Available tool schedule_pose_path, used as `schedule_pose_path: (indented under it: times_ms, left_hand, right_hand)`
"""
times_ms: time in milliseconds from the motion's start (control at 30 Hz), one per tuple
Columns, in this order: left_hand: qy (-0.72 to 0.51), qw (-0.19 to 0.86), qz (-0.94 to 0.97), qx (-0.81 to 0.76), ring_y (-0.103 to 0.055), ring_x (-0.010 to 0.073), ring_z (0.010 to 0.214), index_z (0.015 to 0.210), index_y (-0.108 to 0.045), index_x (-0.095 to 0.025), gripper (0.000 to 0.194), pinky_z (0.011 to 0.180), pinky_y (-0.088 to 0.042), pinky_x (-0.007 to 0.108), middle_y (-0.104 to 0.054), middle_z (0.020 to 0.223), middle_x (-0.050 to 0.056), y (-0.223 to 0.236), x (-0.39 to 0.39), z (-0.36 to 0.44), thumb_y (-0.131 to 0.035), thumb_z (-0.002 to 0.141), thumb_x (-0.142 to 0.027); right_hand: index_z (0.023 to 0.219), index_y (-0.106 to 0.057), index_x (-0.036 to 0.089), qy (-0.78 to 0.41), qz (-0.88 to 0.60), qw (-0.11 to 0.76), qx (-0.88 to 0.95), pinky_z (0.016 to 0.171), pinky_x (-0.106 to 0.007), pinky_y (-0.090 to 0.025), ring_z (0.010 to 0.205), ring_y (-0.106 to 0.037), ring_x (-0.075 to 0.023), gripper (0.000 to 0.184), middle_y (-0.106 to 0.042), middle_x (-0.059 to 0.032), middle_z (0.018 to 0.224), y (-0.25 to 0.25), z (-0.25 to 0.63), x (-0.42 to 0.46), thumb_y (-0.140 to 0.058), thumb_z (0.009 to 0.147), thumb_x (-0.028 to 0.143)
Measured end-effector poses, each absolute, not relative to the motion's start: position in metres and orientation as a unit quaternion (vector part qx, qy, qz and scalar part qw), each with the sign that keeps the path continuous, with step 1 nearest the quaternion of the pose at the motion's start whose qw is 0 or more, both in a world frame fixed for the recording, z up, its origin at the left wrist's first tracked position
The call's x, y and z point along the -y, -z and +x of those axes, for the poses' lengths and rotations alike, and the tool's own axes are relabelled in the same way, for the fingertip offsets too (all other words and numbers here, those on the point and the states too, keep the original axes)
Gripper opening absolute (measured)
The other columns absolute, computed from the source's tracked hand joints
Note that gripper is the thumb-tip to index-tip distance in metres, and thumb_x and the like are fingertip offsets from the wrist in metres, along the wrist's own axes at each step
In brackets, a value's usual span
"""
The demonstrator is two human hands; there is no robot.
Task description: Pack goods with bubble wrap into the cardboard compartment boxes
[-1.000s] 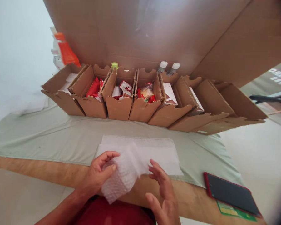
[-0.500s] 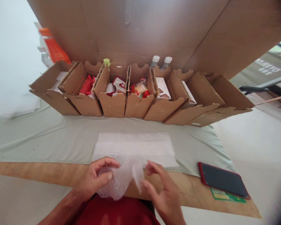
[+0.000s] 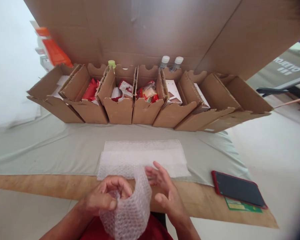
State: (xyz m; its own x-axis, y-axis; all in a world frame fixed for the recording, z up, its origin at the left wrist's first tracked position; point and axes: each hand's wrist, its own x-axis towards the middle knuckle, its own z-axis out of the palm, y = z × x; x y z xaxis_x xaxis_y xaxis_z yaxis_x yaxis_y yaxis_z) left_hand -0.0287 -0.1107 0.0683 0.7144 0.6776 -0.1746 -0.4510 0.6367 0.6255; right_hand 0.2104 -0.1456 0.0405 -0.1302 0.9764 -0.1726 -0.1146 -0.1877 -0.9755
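My left hand (image 3: 103, 198) is curled shut around a bundle of bubble wrap (image 3: 130, 213) held just off the near table edge, above my red-clad lap. Whatever is inside the wrap is hidden. My right hand (image 3: 165, 191) rests against the right side of the bundle with its fingers stretched out and apart. A flat stack of bubble wrap sheets (image 3: 145, 156) lies on the grey cloth (image 3: 52, 150) right behind both hands.
A row of open cardboard bins (image 3: 125, 110) holds red snack packets and white cards, backed by a tall cardboard wall (image 3: 165, 30). Bottles stand behind the bins. An orange-capped bottle (image 3: 52, 50) is far left. A red-cased phone (image 3: 240, 193) lies on a green card at right.
The bubble wrap bundle has come down toward my lap and rolled tighter. My left fingers have closed further around it, and my right hand has moved up against its side.
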Motion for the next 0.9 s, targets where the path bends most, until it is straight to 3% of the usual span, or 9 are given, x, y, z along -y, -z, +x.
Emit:
schedule_pose_path:
  times_ms: [67,133,267,400,533,633,700,767,900]
  left_hand:
    - [-0.303,0.892,0.274,-0.194,-0.056,0.0091,0.065,0.097,-0.08,-0.021,0.032,0.062,-0.041,0.018,-0.066,0.077,0.001,-0.065,0.11,-0.031,-0.089,0.07,-0.038]
    - [-0.286,0.888,0.291,-0.212,-0.059,0.011,0.071,0.102,-0.079,-0.021,0.037,0.066,-0.042,0.019,-0.068,0.084,0.002,-0.063,0.109,-0.036,-0.089,0.071,-0.039]
    - [-0.215,0.846,0.361,-0.328,-0.062,0.0176,0.09,0.127,-0.067,-0.023,0.061,0.079,-0.046,0.025,-0.07,0.106,0.005,-0.066,0.105,-0.053,-0.087,0.072,-0.039]
    - [-0.204,0.738,0.431,-0.478,-0.056,0.0141,0.076,0.134,-0.06,-0.021,0.058,0.069,-0.043,0.023,-0.065,0.089,0.001,-0.082,0.084,-0.063,-0.075,0.081,-0.041]
    - [-0.205,0.543,0.594,-0.557,-0.049,0.0132,0.062,0.146,-0.05,-0.024,0.059,0.062,-0.042,0.024,-0.055,0.073,-0.005,-0.091,0.046,-0.048,-0.06,0.089,-0.035]
    - [-0.168,0.351,0.702,-0.596,-0.06,0.0192,0.071,0.146,-0.051,-0.019,0.058,0.071,-0.05,0.031,-0.061,0.076,-0.001,-0.073,0.023,-0.033,-0.053,0.088,-0.026]
    - [-0.173,0.24,0.73,-0.617,-0.066,0.0273,0.093,0.145,-0.052,-0.015,0.058,0.086,-0.054,0.042,-0.07,0.098,0.009,-0.056,0.018,-0.027,-0.054,0.087,-0.022]
    - [-0.213,0.141,0.745,-0.616,-0.061,0.0348,0.116,0.144,-0.051,-0.012,0.055,0.098,-0.05,0.052,-0.064,0.127,0.019,-0.043,0.024,-0.022,-0.054,0.09,-0.024]
    - [-0.25,0.037,0.812,-0.526,-0.041,0.0381,0.145,0.144,-0.051,-0.018,0.051,0.112,-0.041,0.057,-0.044,0.156,0.021,-0.036,0.048,-0.006,-0.055,0.093,-0.02]
  right_hand:
    - [0.144,-0.055,0.026,-0.71,-0.433,0.415,0.369,0.088,-0.04,-0.056,0.107,-0.069,-0.0295,0.09,-0.071,-0.0118,0.121,-0.043,0.212,0.144,-0.082,0.071,0.07]
    - [0.122,-0.07,0.022,-0.734,-0.439,0.421,0.301,0.074,-0.033,-0.055,0.083,-0.07,-0.0228,0.065,-0.075,-0.0073,0.096,-0.046,0.212,0.142,-0.085,0.072,0.061]
    - [0.096,-0.073,0.02,-0.616,-0.538,0.517,0.254,0.069,-0.028,-0.052,0.073,-0.065,-0.0185,0.043,-0.073,-0.004,0.084,-0.052,0.223,0.131,-0.088,0.071,0.052]
    - [0.086,-0.068,0.02,-0.493,-0.602,0.511,0.365,0.062,-0.025,-0.047,0.066,-0.059,-0.0153,0.036,-0.068,-0.0012,0.075,-0.065,0.247,0.11,-0.082,0.078,0.052]
    - [0.096,-0.067,0.021,-0.261,-0.675,0.452,0.522,0.069,-0.031,-0.049,0.069,-0.059,-0.018,0.031,-0.067,-0.0014,0.076,-0.067,0.261,0.075,-0.072,0.084,0.049]
    - [0.119,-0.065,0.018,-0.106,-0.712,0.361,0.593,0.076,-0.039,-0.05,0.077,-0.064,-0.0241,0.043,-0.072,-0.0066,0.086,-0.046,0.266,0.052,-0.062,0.088,0.048]
    - [0.131,-0.059,0.016,-0.013,-0.721,0.28,0.634,0.079,-0.045,-0.05,0.09,-0.067,-0.0304,0.049,-0.074,-0.0139,0.104,-0.026,0.27,0.046,-0.054,0.092,0.045]
    - [0.135,-0.056,0.015,0.067,-0.708,0.23,0.665,0.081,-0.048,-0.05,0.104,-0.066,-0.0352,0.048,-0.07,-0.0187,0.122,-0.01,0.275,0.045,-0.049,0.097,0.043]
    - [0.124,-0.06,0.018,0.117,-0.633,0.275,0.714,0.083,-0.048,-0.053,0.109,-0.065,-0.0344,0.037,-0.066,-0.0181,0.128,-0.028,0.285,0.043,-0.047,0.103,0.045]
